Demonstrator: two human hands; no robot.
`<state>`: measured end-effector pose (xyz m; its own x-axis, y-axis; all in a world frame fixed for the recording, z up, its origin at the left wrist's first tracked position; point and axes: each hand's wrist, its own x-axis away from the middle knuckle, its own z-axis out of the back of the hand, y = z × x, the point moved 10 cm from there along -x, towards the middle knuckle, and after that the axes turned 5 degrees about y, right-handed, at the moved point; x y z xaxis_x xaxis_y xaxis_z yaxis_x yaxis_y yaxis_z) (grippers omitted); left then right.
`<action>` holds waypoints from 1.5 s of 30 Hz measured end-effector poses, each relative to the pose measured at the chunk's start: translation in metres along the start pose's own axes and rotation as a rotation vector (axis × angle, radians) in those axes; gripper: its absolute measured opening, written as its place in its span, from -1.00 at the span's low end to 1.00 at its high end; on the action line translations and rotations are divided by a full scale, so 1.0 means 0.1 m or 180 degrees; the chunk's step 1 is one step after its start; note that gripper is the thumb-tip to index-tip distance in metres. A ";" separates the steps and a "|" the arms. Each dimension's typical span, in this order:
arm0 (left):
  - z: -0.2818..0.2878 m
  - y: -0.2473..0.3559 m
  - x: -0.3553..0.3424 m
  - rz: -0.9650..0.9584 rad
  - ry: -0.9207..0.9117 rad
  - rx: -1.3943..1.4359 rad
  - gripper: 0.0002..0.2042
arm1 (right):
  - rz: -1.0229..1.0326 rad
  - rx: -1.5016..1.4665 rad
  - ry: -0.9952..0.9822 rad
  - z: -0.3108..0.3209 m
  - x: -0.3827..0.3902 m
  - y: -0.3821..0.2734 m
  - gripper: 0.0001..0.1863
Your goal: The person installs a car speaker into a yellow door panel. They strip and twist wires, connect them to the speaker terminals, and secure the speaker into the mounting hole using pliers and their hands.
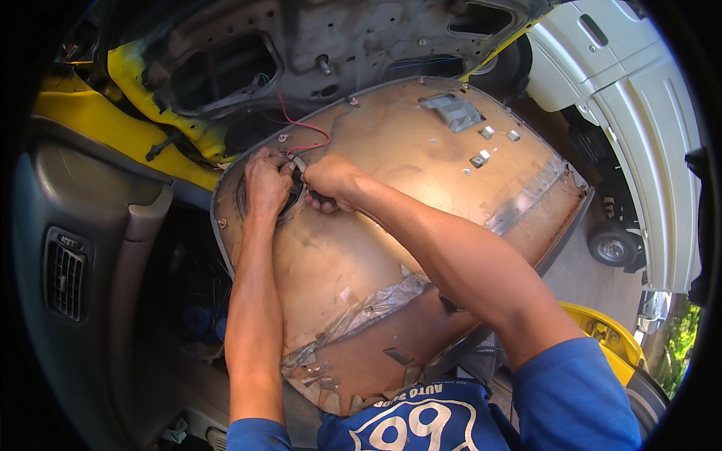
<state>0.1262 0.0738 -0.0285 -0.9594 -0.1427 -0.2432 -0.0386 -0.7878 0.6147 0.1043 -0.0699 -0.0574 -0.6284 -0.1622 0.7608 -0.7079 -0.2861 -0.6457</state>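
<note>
A large brown door trim panel (376,180) lies tilted in front of me, its bare back face up. My left hand (267,180) is over its upper left part, fingers pinched at the end of a thin red wire (320,134). That wire loops up to the bare metal door shell (323,56). Close beside it, my right hand (329,183) is closed, its fingers curled round something dark that I cannot make out. Beneath both hands, a round dark opening (289,197) in the panel is partly covered by them.
At the left stand a dark dashboard (90,180) with an air vent (66,270) and a yellow body frame (128,143). Metal clips (480,158) and torn clear plastic (361,316) are on the panel. A white vehicle (632,98) is at the right.
</note>
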 end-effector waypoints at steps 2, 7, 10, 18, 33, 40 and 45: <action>0.00 0.01 0.01 0.0063 -0.0174 0.0234 -0.82 | -0.0104 0.0047 -0.0109 -0.02 0.01 0.04 -0.76; 0.06 0.04 -0.04 0.0010 -0.0578 0.0317 -0.77 | -0.0454 0.0354 -0.0293 -0.04 0.07 0.00 -0.77; 0.09 0.07 -0.06 -0.0117 -0.0684 0.0240 -0.75 | 0.0257 0.1619 -0.0084 0.14 0.15 -0.26 -0.78; 0.14 0.10 -0.01 -0.0407 -0.0690 0.0416 -0.68 | 0.2029 0.4846 0.1104 -0.11 0.57 -0.34 -0.68; 0.12 0.11 -0.02 -0.0375 -0.0605 0.0420 -0.68 | 0.1901 0.4949 0.0980 -0.24 0.37 -0.33 -0.64; 0.11 0.11 -0.02 -0.0244 -0.0736 0.0386 -0.69 | 0.1778 0.4838 0.0910 -0.25 0.35 -0.35 -0.63; 0.11 0.11 -0.02 -0.0223 -0.0747 0.0377 -0.69 | 0.1808 0.4864 0.0749 -0.29 0.29 -0.32 -0.63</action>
<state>0.1243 0.0721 -0.0135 -0.9912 0.0633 -0.1163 -0.1264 -0.7134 0.6893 0.0994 -0.0381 -0.0159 -0.8135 -0.4676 0.3456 0.4801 -0.8755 -0.0545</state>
